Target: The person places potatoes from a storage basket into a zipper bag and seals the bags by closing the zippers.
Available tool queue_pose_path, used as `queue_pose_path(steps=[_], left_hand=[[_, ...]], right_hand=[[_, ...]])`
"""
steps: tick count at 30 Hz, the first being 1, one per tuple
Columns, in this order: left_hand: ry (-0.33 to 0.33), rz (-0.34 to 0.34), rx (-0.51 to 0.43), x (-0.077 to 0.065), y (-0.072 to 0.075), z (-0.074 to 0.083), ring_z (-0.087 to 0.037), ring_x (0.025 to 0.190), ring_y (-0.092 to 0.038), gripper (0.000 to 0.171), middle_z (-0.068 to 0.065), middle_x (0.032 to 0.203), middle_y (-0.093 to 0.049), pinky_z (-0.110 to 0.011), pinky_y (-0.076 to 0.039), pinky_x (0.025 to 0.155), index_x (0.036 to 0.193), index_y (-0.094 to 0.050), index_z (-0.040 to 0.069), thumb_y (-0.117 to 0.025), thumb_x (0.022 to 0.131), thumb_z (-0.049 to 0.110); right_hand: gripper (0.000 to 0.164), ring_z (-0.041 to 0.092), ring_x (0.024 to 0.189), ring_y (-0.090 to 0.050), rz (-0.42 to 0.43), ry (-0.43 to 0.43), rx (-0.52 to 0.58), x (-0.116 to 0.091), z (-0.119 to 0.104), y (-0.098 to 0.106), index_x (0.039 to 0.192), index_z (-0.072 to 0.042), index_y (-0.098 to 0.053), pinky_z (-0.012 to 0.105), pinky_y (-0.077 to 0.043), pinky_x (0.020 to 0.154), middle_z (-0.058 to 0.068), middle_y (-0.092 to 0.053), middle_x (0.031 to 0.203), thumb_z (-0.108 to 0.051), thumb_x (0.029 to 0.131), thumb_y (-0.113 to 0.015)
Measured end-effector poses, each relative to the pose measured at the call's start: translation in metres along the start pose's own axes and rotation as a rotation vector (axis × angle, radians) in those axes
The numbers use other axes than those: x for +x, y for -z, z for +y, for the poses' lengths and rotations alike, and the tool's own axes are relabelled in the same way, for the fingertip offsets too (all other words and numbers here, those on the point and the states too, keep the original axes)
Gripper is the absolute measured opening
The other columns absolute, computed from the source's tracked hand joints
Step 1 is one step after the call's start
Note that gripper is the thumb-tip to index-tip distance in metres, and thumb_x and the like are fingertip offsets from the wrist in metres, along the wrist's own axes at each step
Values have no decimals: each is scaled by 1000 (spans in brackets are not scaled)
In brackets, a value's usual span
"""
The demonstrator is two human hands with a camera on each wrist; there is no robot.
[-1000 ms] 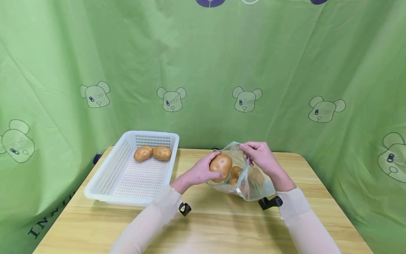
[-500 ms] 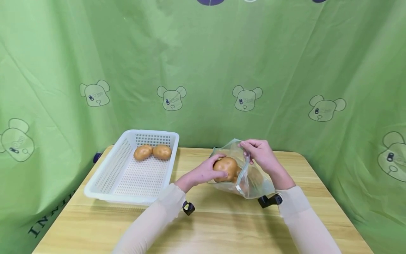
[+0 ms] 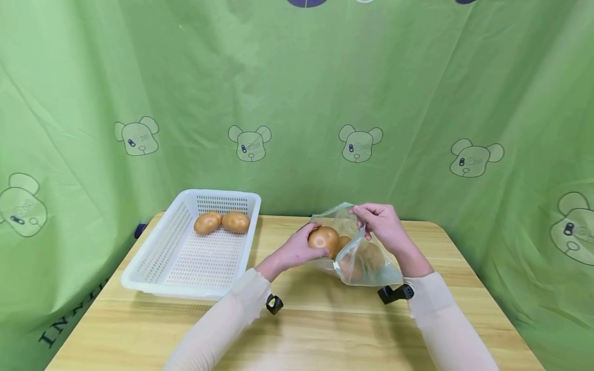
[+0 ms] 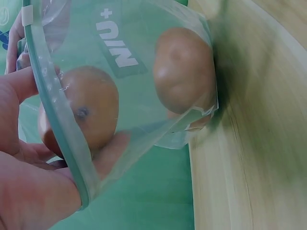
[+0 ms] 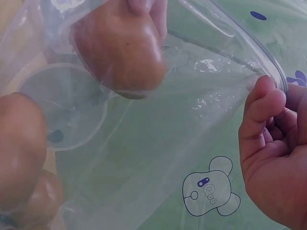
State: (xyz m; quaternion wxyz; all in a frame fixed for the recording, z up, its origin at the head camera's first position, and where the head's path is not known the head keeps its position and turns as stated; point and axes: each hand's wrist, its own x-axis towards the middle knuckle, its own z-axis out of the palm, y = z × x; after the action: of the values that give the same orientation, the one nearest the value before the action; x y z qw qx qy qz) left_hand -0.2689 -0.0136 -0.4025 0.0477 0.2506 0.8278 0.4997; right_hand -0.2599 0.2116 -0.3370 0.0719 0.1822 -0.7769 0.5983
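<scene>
My left hand (image 3: 297,248) grips a brown potato (image 3: 324,240) at the mouth of a clear zip bag (image 3: 366,270). In the left wrist view that potato (image 4: 91,110) shows through the plastic, with my thumb and fingers around it inside the bag's greenish zip edge (image 4: 55,110). My right hand (image 3: 381,226) pinches the bag's rim on the right and holds it up. The right wrist view shows its thumb and fingertips (image 5: 264,98) on the rim. More potatoes (image 5: 21,148) lie deeper in the bag, partly hidden by the film.
A white perforated plastic basket (image 3: 139,278) stands on the left of the wooden table (image 3: 325,330), with two potatoes (image 3: 235,222) near its far end. Behind the table hangs a green curtain (image 3: 297,77) printed with bear heads.
My left hand has carried the potato into the bag's mouth, then shifted slightly back left. The bag's front zip edge has swung left and now overlaps the potato's lower side. My right hand stays put.
</scene>
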Motion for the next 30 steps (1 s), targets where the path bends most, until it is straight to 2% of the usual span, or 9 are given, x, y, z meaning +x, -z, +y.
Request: queue_pose_path(steps=[5, 11, 19, 24, 30], left_hand=[[-8, -22, -34, 0, 1, -3, -23, 111, -55, 71, -11, 134, -50, -31, -46, 89, 141, -40, 11, -74, 81, 28], [6, -65, -171, 1, 2, -4, -30, 117, -54, 62, -19, 137, -45, -32, -51, 86, 141, -39, 9, -69, 87, 16], [-48, -81, -135, 1, 4, -2, -26, 115, -54, 47, -15, 128, -54, -30, -48, 91, 132, -48, 8, -64, 89, 7], [-74, -118, -157, -1, 8, 1, -26, 114, -54, 43, -18, 126, -55, -27, -47, 91, 131, -49, 5, -62, 89, 5], [-145, -252, -139, -9, 26, 13, -27, 116, -53, 45, -18, 128, -53, -27, -45, 94, 131, -47, 1, -62, 90, 6]], right_hand=[[20, 8, 46, -46, -6, -2, -3, 1, -1, -1, 91, 0, -69, 22, -42, 38, 1, -55, 62, -14, 96, -56], [18, 8, 46, -46, -3, -9, -12, 0, -1, -1, 88, -7, -71, 23, -43, 38, 3, -56, 62, -14, 96, -56], [18, 8, 46, -46, 5, -12, 4, 0, 0, -1, 90, -7, -71, 22, -42, 38, 4, -56, 63, -16, 96, -56], [18, 7, 45, -46, 3, -8, 11, 1, 2, 0, 89, -10, -72, 21, -42, 38, 2, -56, 62, -16, 96, -56], [31, 9, 44, -46, 4, 5, 6, 1, 5, -1, 100, 14, -64, 22, -42, 37, 2, -56, 62, -16, 96, -56]])
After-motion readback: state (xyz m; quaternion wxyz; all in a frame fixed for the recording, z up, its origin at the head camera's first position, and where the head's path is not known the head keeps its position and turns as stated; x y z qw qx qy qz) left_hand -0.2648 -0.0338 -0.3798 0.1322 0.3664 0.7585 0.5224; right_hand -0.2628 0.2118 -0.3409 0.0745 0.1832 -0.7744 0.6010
